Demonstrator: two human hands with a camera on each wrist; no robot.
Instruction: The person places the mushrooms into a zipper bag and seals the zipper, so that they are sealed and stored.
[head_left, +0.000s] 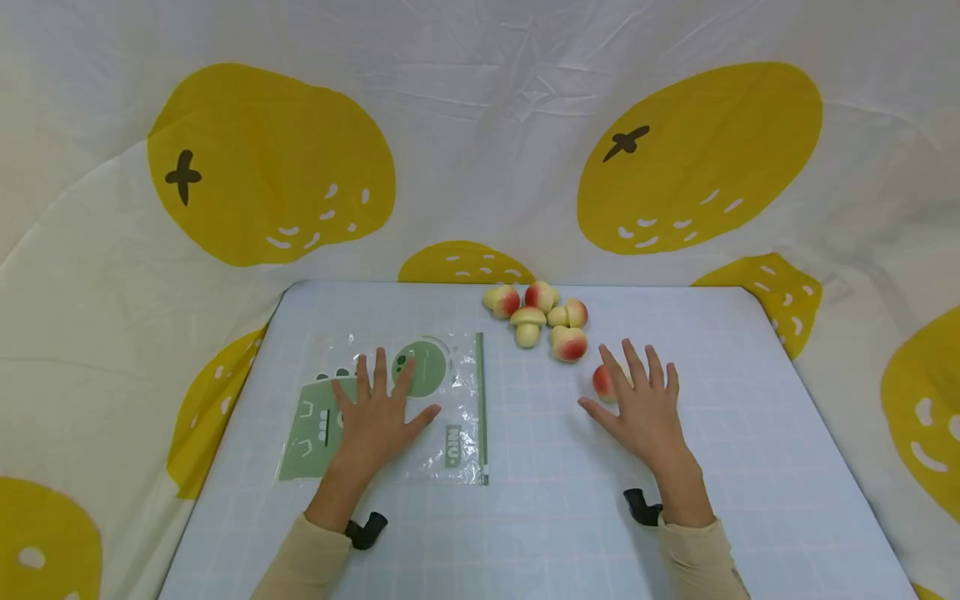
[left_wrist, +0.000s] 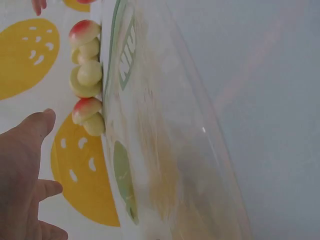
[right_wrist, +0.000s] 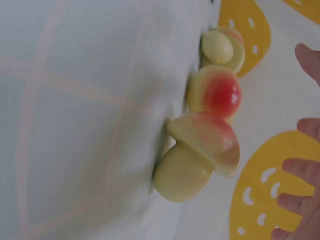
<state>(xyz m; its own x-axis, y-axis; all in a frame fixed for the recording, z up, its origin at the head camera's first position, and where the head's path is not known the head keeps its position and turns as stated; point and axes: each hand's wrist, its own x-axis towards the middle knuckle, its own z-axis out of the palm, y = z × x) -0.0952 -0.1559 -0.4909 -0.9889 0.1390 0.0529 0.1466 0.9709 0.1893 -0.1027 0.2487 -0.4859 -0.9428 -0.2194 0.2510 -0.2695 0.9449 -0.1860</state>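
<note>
My left hand [head_left: 372,427] is held over a clear plastic zip bag [head_left: 420,425] with a green cartoon print, its fingers spread and holding nothing. The bag lies flat on the left half of the table, with its green zip strip along the right side. My right hand [head_left: 645,417], also spread and bare of anything, hovers by a single toy mushroom [head_left: 603,384] with a red and cream cap. Its fingers partly hide that mushroom in the head view. In the right wrist view this nearest mushroom [right_wrist: 182,175] lies on its side, apart from the fingers.
Several more cream and red mushrooms [head_left: 528,323] sit clustered at the table's back middle. The table [head_left: 540,517] has a pale checked cover. Behind it hangs a white cloth [head_left: 487,167] printed with yellow fruit. A black strap piece [head_left: 366,531] sticks out at each wrist.
</note>
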